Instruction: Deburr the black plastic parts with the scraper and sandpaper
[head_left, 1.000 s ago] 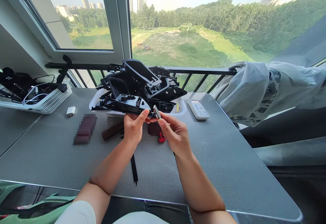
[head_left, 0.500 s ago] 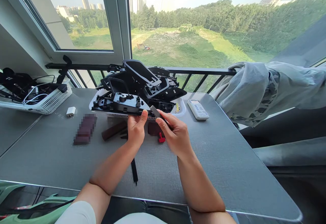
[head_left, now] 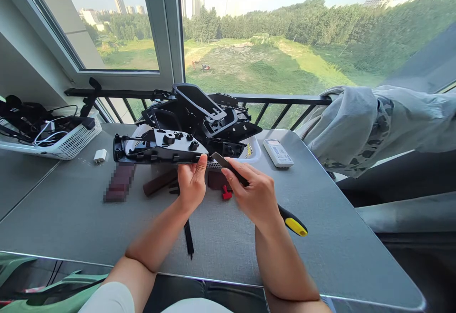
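Presently: left hand (head_left: pixel 191 185) fingers grasp one black panel (head_left: pixel 160 147); right hand (head_left: pixel 255 195) fingers clench one tool (head_left: pixel 292 221) (yellow-tipped).

Left hand (head_left: pixel 191 183) grips panel (head_left: pixel 158 146); right hand (head_left: pixel 253 193) holds scraper (head_left: pixel 249 184).

No text, label, brand or number can be read; the white remote control (head_left: pixel 278 153) on the bench (head_left: pixel 320 237) bears markings too small to make out.

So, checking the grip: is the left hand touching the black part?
Touching. The head view shows the left hand gripping the black part at its right end, thumb against its near edge.
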A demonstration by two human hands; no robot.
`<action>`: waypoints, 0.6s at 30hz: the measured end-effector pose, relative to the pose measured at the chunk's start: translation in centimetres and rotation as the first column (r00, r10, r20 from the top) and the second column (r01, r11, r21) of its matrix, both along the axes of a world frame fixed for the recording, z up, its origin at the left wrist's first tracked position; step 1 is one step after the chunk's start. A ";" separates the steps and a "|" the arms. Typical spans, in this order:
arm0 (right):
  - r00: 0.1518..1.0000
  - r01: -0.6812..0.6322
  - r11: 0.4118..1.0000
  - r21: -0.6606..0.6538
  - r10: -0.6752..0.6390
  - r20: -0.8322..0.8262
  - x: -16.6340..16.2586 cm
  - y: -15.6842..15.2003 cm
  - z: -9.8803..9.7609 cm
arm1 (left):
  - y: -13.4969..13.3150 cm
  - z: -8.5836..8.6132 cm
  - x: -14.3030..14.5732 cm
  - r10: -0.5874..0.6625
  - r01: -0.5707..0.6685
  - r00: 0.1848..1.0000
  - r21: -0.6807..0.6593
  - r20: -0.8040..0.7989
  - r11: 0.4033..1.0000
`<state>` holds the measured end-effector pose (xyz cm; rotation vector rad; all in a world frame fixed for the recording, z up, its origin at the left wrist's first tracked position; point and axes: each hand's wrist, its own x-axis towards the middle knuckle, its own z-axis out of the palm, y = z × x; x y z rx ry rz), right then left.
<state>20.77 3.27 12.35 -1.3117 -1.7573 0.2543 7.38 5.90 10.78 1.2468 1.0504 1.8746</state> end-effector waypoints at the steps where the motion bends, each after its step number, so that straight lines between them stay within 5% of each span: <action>1: 1.000 -0.018 1.000 -0.017 0.018 0.015 0.0 0.0 0.0 | 0.0 0.0 0.0 -0.003 0.003 1.000 -0.008 0.005 1.000; 4: 1.000 -0.027 0.998 -0.062 0.028 0.015 0.0 0.0 0.0 | 0.0 0.1 0.0 -0.015 0.016 0.999 -0.027 0.030 1.000; 8: 0.973 -0.061 0.992 -0.110 0.035 -0.228 0.3 0.5 0.1 | 0.3 0.2 -0.1 -0.061 0.070 0.981 -0.047 0.184 0.996; 13: 0.770 -0.417 0.881 -0.222 0.213 -0.602 -0.2 0.4 0.4 | 0.7 0.9 -0.4 -0.188 0.250 0.899 -0.111 0.395 0.962; 18: 0.633 -0.518 0.836 -0.180 0.234 -0.738 -1.7 -0.4 0.3 | 0.5 1.6 -0.6 -0.180 0.277 0.862 -0.143 0.473 0.950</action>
